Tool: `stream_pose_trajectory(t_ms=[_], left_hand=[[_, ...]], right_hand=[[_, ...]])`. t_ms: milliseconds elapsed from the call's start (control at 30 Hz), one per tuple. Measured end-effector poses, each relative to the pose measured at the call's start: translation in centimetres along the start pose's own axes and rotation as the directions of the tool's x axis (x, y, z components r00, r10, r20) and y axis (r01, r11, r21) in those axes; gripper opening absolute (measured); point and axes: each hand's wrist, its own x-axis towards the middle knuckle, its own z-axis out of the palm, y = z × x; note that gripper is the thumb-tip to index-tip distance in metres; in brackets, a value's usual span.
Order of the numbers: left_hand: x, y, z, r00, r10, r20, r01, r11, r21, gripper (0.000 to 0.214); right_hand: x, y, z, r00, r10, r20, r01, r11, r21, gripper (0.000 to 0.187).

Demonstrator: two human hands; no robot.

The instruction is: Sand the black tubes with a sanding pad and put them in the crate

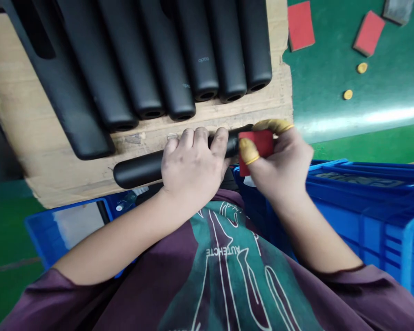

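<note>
A black elongated housing [138,169] lies crosswise at the near edge of the cardboard. My left hand [195,161] is wrapped over its middle. At the right end of that housing, my right hand [283,161] grips a red pad [260,142] and holds it against the black surface. Yellow finger cots [249,151] cover the thumb and a finger of this hand, which is slightly blurred. The housing's right tip is mostly hidden behind the pad and fingers.
Several similar black housings [179,59] lie side by side on the cardboard [37,133]. On the green tabletop [324,82] are red blocks [301,25], a grey block [398,10] and two loose yellow finger cots [347,94]. Blue crates [372,216] stand below at right.
</note>
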Motion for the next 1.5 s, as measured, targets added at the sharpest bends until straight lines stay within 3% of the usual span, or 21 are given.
stream_pose_trajectory(t_ms=[100,233,333,400,567,733,867,967,1100,1267,1400,1500], left_hand=[[0.0,-0.1,0.1,1.0,-0.009,0.002,0.009,0.999,-0.032,0.045],[-0.1,-0.1,0.2,1.0,-0.003,-0.011,0.003,1.0,-0.031,0.046],[-0.1,-0.1,0.3,1.0,0.009,-0.016,-0.009,1.0,-0.002,0.043],[-0.1,-0.1,0.3,1.0,0.01,-0.021,-0.01,1.0,-0.002,0.042],[0.0,-0.1,0.2,1.0,0.005,-0.026,-0.006,1.0,-0.019,0.047],[-0.2,-0.1,0.1,1.0,0.015,-0.024,-0.016,0.999,-0.036,0.051],[-0.5,-0.4,0.1,0.998,0.035,-0.045,-0.037,0.999,-0.038,0.05],[-0.6,-0.4,0.0,0.997,0.043,-0.063,-0.045,0.999,-0.027,0.049],[-0.6,-0.5,-0.2,0.997,0.059,-0.052,-0.058,0.998,0.011,0.049],[-0.5,-0.6,-0.3,0.997,0.047,-0.054,-0.047,0.999,0.013,0.049],[-0.4,-0.6,-0.4,0.998,0.027,-0.056,-0.029,0.999,-0.038,0.047],[-0.4,-0.6,-0.5,0.999,0.023,-0.041,-0.025,0.998,-0.059,0.044]], right_hand=[[0.1,-0.2,0.1,0.998,-0.024,0.056,0.024,1.0,0.011,0.034],[-0.1,-0.7,0.2,1.0,0.004,0.012,-0.004,1.0,-0.011,0.032],[-0.4,-1.0,0.2,0.996,-0.02,0.085,0.019,1.0,0.009,0.033],[-0.2,-0.6,0.1,0.992,-0.04,0.119,0.039,0.999,0.012,0.035],[1.4,1.4,-0.7,0.997,-0.033,0.072,0.036,0.998,-0.044,0.048],[1.2,1.5,-0.8,0.996,-0.037,0.083,0.049,0.987,-0.153,0.055],[0.8,2.1,-0.5,0.976,-0.074,0.206,0.109,0.98,-0.164,0.072],[0.9,2.2,-1.1,0.945,-0.118,0.307,0.182,0.965,-0.189,0.071],[0.7,0.4,-2.1,0.967,-0.103,0.235,0.175,0.934,-0.312,0.057],[-0.3,-1.8,-1.3,0.952,-0.217,0.216,0.269,0.93,-0.249,0.049],[-1.4,-1.9,-0.4,0.974,-0.191,0.123,0.218,0.941,-0.26,0.045],[-1.5,-2.0,0.0,0.964,-0.232,0.132,0.258,0.938,-0.23,0.046]])
